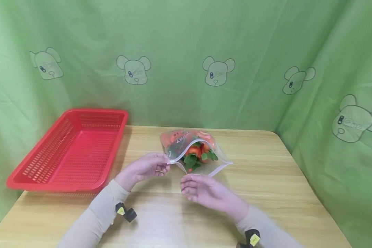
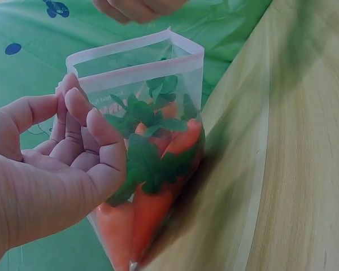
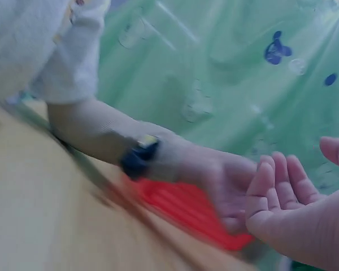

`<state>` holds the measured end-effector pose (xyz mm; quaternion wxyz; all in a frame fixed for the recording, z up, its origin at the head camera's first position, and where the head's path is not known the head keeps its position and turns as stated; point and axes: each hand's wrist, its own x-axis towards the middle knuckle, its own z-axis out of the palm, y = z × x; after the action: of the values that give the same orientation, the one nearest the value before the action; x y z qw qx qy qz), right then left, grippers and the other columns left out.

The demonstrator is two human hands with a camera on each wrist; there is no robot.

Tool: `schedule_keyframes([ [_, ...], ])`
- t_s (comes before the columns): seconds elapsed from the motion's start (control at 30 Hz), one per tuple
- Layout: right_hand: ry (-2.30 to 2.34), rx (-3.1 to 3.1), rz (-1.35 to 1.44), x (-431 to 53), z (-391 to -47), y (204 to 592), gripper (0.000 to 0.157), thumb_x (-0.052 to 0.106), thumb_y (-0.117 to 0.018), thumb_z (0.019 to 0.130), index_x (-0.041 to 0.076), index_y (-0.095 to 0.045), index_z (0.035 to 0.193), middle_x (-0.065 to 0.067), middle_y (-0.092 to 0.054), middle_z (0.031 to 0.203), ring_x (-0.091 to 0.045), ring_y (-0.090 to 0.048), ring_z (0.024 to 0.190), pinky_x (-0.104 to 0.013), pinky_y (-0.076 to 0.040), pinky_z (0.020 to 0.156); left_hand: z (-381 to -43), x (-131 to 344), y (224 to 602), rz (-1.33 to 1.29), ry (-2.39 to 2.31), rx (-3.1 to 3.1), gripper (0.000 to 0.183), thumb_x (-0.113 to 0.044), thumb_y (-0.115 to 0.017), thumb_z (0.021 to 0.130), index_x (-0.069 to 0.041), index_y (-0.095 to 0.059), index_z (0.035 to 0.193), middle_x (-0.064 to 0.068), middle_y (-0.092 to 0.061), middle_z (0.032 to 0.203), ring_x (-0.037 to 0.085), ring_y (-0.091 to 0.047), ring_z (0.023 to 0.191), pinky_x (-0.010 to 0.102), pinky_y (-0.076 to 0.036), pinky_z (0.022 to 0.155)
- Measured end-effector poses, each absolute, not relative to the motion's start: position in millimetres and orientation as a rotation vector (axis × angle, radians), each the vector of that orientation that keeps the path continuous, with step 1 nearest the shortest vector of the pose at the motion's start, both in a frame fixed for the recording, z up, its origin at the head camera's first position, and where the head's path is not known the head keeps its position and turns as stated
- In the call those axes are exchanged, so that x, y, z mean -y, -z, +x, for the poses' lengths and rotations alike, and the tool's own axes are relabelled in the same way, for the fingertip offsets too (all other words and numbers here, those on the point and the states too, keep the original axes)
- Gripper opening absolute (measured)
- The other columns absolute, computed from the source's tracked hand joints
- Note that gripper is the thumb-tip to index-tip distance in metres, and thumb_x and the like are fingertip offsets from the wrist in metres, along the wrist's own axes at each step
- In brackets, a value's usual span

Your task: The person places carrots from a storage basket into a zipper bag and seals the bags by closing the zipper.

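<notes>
A clear zip bag (image 1: 183, 135) with a white-edged mouth lies on the table, its mouth gaping toward me. Inside it are several orange carrots (image 2: 183, 138) with green leafy tops (image 2: 144, 161). My left hand (image 1: 148, 167) pinches the left corner of the bag's mouth between thumb and forefinger, as the left wrist view (image 2: 56, 152) also shows. Just in front of the mouth, my right hand (image 1: 207, 191) hovers with loosely bent fingers and holds nothing. In the left wrist view a small gap separates it from the bag. The right wrist view shows both hands but hardly any of the bag.
A red plastic basket (image 1: 111, 165) with slotted walls stands on the left of the wooden table (image 1: 266, 193), reaching the left edge. A green curtain (image 1: 173, 41) printed with bear heads hangs behind and along the sides. Each wrist carries a black strap camera (image 1: 125, 212).
</notes>
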<state>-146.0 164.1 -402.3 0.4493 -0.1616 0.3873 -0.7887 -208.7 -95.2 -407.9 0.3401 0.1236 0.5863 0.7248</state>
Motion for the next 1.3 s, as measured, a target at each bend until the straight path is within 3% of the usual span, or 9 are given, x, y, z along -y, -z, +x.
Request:
schedule_keyframes([
  [0.2,1.941,-0.922,-0.153,-134,-146,416,0.031,0.032,-0.042,0.103,0.009,-0.054,0.118,-0.001,-0.058,0.114,-0.013,-0.055,0.105,-0.023,-0.047,0.093,-210,97,410,0.361,-1.889,-1.505,0.02,-0.011,-0.047,0.099,-0.018,-0.064,0.091,-0.008,-0.067,0.079,0.006,-0.058,0.073,0.023,-0.048,0.073],
  [0.53,2.141,-0.797,0.047,-110,-153,419,0.032,0.033,-0.049,0.101,0.006,-0.048,0.117,-0.002,-0.053,0.112,-0.011,-0.053,0.102,-0.018,-0.047,0.09,-212,101,411,0.405,-1.807,-1.582,0.017,-0.011,-0.049,0.098,-0.017,-0.063,0.092,-0.009,-0.062,0.076,0.004,-0.055,0.069,0.022,-0.047,0.072],
  [0.97,2.253,-0.954,0.225,-96,-166,412,0.015,0.019,-0.052,0.1,0.008,-0.062,0.096,-0.001,-0.063,0.091,-0.01,-0.058,0.087,-0.018,-0.051,0.079,-211,104,412,0.409,-1.766,-1.634,0.014,-0.009,-0.051,0.095,-0.014,-0.064,0.094,-0.008,-0.061,0.074,0.003,-0.054,0.067,0.02,-0.047,0.069],
  [1.3,2.334,-1.101,0.279,-87,-167,412,0.02,0.006,-0.054,0.096,0.01,-0.066,0.081,0.002,-0.066,0.072,-0.007,-0.058,0.069,-0.017,-0.05,0.066,-211,102,412,0.407,-1.787,-1.655,0.019,-0.008,-0.05,0.093,-0.016,-0.064,0.085,-0.009,-0.057,0.068,0.002,-0.049,0.062,0.018,-0.042,0.064],
])
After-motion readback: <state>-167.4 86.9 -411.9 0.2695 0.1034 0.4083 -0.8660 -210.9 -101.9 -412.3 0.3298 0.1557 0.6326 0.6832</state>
